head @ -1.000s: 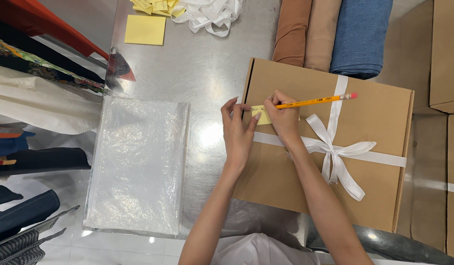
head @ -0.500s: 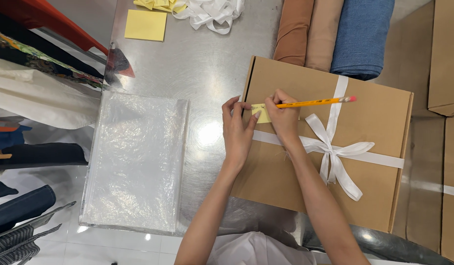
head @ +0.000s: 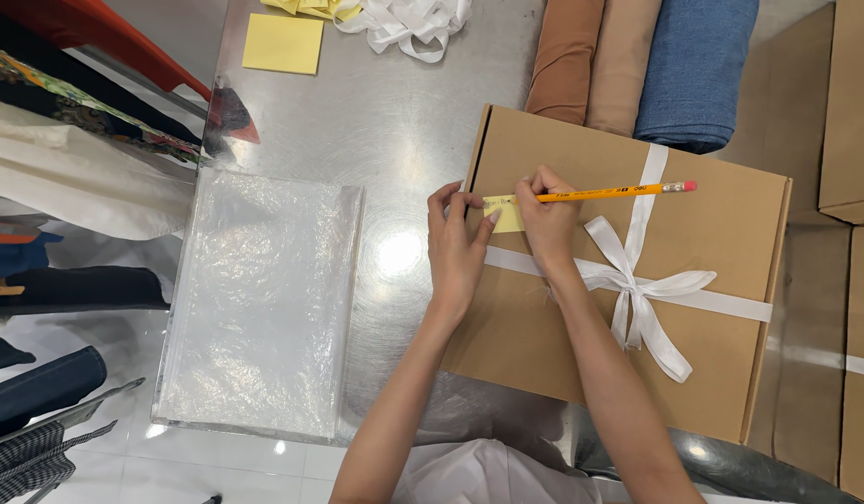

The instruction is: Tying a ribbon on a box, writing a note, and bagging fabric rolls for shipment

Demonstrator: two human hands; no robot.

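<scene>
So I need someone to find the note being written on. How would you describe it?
On the brown box tied with white ribbon, look near its top left corner. The small yellow note lies between the left hand and the right hand, under the pencil tip; the yellow pad lies on the table.

Right hand (head: 547, 224) with pencil (head: 614, 193) on yellow note (head: 505, 216) atop ribboned box (head: 721, 252).

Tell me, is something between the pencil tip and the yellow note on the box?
Nothing visible. The right hand holds the pencil with its tip on the yellow note, which lies on the box. The left hand presses the note's left edge, beside the tip. The ribbon runs below it.
</scene>
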